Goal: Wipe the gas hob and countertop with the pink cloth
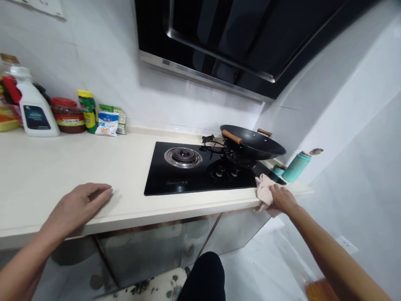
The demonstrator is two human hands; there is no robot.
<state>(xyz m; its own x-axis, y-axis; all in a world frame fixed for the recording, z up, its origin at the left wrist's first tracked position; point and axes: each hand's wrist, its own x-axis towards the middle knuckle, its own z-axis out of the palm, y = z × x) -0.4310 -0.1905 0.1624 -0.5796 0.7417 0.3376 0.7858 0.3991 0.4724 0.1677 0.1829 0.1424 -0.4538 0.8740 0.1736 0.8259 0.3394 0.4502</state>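
A pale pink cloth (pixel 265 191) lies bunched over the counter's front edge, right of the black gas stove (pixel 200 179). My right hand (pixel 282 198) grips it, fingers curled down onto the fabric. On the bare countertop (pixel 131 167) to the left rests my left hand (pixel 84 201), holding nothing, its fingers loosely stretched. A black wok (pixel 257 144) with wooden handles sits over the right burner. Beyond the cloth are a turquoise bottle (pixel 297 168) and a small turquoise cup-like lid (pixel 278 169).
Along the wall at left stand a white spray bottle (pixel 36 108), a red-lidded jar (pixel 68 117), a green container with a yellow cap (pixel 88 112) and seasoning packets (pixel 107 123). A black range hood (pixel 216 37) overhangs the stove. Cabinet doors (pixel 150 246) are below.
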